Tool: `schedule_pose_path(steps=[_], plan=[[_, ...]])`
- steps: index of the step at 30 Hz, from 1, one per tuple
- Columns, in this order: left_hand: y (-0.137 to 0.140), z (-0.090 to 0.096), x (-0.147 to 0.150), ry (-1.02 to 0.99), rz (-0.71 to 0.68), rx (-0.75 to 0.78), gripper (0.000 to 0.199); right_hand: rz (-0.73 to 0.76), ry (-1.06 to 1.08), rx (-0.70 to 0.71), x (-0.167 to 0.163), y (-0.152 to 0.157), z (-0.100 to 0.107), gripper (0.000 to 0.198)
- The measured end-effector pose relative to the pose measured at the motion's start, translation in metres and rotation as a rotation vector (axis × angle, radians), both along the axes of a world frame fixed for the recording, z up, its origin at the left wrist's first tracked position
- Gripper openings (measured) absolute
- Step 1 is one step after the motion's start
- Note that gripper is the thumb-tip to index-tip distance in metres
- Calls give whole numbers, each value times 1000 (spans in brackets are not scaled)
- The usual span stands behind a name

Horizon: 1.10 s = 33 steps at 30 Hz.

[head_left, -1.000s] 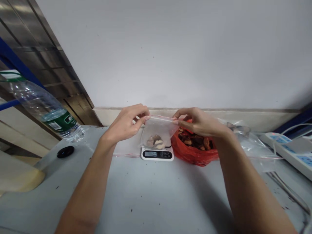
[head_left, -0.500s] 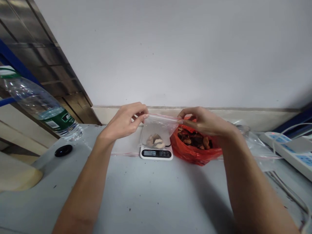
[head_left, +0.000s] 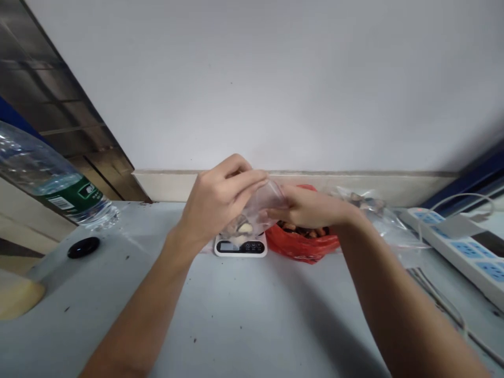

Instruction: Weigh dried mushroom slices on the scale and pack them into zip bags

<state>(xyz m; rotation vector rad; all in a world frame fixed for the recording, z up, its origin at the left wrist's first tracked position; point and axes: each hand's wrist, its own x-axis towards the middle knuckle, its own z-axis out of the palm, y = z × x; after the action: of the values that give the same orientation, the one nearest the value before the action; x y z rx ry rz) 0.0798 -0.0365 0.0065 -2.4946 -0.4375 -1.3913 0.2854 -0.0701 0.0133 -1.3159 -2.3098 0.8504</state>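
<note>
My left hand [head_left: 224, 197] pinches the upper edge of a clear zip-lock plastic bag [head_left: 271, 198], its fingers closed. On the other side of the bag, my right hand [head_left: 309, 206] has its fingers closed at the bag's edge; its fingertips are partly hidden. Pale, chunky pieces [head_left: 244, 228] show through the plastic at the bottom of the bag. Just below is a small white digital scale [head_left: 241, 248] with a black front panel; I cannot tell whether the bag touches it. Under my right hand, an open red plastic bag [head_left: 301, 251] holds dark brown dried pieces [head_left: 311, 232].
At the left, a water bottle [head_left: 74, 191] with a green label leans, near a black oval object [head_left: 83, 247]. Several clear bags [head_left: 381, 220] lie to the right. Beyond them sit a white power strip [head_left: 452, 241] and cables [head_left: 444, 299]. A white wall [head_left: 252, 94] backs the table.
The bag was stretched flat between both hands; now my hands are closer together and the bag is bunched. The view has shifted slightly, and the scale's digits are no longer readable.
</note>
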Motion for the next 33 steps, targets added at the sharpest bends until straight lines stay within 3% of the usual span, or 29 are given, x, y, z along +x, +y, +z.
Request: schedule_pose_path(steps=[4,7,10,13,15,17,19,21,24,29,33], plan=[[-18,0,23,-102,-31,15,20,-134,173,55,37,-24,4,30],[-22,-5,33,-18,-132,-87,20,-338,284,89,80,-50,6,40],[-21,-17,44,222,-192,-229,20,-671,294,386,122,-70,-4,48],[-21,-29,55,418,-163,-314,25,-924,-19,661,152,-82,-28,52],[-23,-34,61,500,-137,-342,27,-855,-257,656,164,-86,-50,57],[-25,-36,65,551,-118,-360,27,-682,-426,482,169,-88,-70,61],[-25,-37,67,572,-111,-375,27,-601,-515,345,170,-90,-83,71],[-24,-37,66,571,-115,-398,27,-599,-536,298,168,-90,-87,79],[-21,-35,60,538,-125,-434,26,-613,-480,352,159,-89,-75,73],[-17,-28,43,488,-115,-491,26,-600,-279,579,113,-75,-40,50],[-17,-26,29,474,-69,-483,26,-440,-293,323,70,-53,-28,37]])
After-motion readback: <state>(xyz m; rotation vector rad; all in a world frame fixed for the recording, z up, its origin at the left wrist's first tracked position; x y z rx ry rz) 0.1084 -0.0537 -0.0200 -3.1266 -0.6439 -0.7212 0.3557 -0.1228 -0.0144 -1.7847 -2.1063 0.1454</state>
